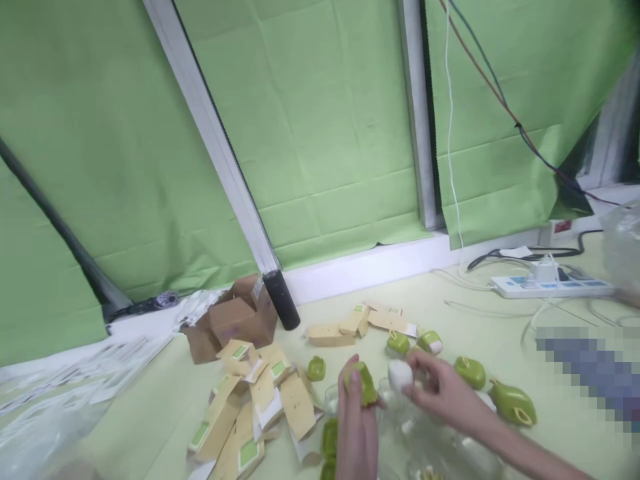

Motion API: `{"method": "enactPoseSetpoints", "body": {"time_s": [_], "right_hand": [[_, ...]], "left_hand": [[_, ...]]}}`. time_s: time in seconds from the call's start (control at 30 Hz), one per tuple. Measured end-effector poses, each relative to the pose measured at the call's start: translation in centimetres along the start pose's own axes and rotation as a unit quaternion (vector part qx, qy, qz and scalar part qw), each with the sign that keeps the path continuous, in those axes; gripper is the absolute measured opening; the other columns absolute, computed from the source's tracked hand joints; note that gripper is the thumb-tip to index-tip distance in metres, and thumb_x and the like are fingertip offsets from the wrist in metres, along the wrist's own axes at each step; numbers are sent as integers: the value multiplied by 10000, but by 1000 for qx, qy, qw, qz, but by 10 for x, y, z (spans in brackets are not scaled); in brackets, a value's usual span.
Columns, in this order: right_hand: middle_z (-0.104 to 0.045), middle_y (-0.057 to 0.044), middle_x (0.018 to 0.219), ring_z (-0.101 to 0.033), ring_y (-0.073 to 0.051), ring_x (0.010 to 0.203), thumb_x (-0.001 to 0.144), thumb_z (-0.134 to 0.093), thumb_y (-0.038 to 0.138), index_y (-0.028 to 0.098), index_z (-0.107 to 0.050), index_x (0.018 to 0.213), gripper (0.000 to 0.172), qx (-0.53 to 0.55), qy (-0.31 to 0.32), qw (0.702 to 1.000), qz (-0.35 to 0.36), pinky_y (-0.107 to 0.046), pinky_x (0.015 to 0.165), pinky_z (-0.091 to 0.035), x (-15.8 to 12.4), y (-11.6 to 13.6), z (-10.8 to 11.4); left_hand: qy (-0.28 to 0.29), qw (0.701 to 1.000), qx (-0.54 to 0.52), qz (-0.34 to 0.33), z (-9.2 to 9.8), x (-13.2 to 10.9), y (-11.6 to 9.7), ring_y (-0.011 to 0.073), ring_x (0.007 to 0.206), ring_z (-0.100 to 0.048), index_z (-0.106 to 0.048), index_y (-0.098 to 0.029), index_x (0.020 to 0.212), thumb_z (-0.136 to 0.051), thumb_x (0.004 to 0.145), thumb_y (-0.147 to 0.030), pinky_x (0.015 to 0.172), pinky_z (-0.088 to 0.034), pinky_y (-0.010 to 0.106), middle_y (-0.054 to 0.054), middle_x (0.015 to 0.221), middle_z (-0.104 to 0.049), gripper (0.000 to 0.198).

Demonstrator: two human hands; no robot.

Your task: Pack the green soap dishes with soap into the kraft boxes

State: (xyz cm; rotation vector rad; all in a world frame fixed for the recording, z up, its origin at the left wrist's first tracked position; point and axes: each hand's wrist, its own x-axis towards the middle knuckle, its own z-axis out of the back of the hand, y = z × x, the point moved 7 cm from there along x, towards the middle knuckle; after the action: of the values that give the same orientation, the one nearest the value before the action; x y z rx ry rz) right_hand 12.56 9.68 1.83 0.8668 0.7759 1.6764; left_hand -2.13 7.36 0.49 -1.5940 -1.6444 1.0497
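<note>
My left hand (356,427) is closed around an olive-green plastic case shell (364,385), tilted upright. Just to its right, my right hand (431,383) pinches a small white rounded piece (400,376) between thumb and fingers. The shell and the white piece are apart. Beneath both hands lie clear plastic pieces (407,425), partly hidden by them. A green shell (316,368) rests left of my left hand, and another green shell (329,437) sits below it. Behind and right of my right hand are green cases with loops, among them a larger one (515,403).
Opened tan cartons (299,405) are heaped at the left, with several more farther back. A brown cardboard box (237,320) and a black cylinder (281,300) stand near the wall. A white power strip (550,287) with cables lies at the right, near a blurred patch.
</note>
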Motion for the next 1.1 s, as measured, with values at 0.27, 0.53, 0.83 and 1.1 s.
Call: {"method": "enactPoseSetpoints", "body": {"time_s": [0.27, 0.53, 0.83, 1.1], "right_hand": [[-580, 19, 572, -497, -163, 523, 646, -595, 247, 224, -558, 695, 65, -178, -40, 983, 7, -248, 493, -254, 35, -11, 16], [-606, -3, 697, -572, -203, 631, 817, -500, 444, 240, -501, 849, 207, -153, -9, 988, 33, -281, 550, -393, 22, 0, 4], [-572, -23, 834, -541, -151, 573, 915, -422, 322, 244, -525, 773, 193, -117, 36, 978, 170, -265, 503, -372, -13, 51, -17], [-523, -22, 863, -550, -123, 549, 905, -409, 218, 208, -481, 751, 170, -128, 5, 979, 160, -256, 476, -377, -6, 46, -27]], "left_hand": [[-37, 977, -193, 87, 5, -5, -5, 97, 576, -473, -588, -76, 987, -484, 869, -362, 533, -441, 213, 42, 746, -524, 326], [-11, 982, -177, 68, 8, 5, 8, 99, 567, -465, -564, -66, 1016, -493, 858, -399, 551, -436, 225, 29, 720, -514, 376], [76, 994, -78, 19, -2, -4, 6, 151, 841, -541, -523, -187, 1127, -490, 828, -518, 678, -434, 239, 42, 961, -592, 448], [58, 997, -16, 43, 10, 8, 35, 253, 1083, -517, -329, -135, 1366, -532, 698, -671, 819, -433, 316, 126, 1236, -554, 880]]}}
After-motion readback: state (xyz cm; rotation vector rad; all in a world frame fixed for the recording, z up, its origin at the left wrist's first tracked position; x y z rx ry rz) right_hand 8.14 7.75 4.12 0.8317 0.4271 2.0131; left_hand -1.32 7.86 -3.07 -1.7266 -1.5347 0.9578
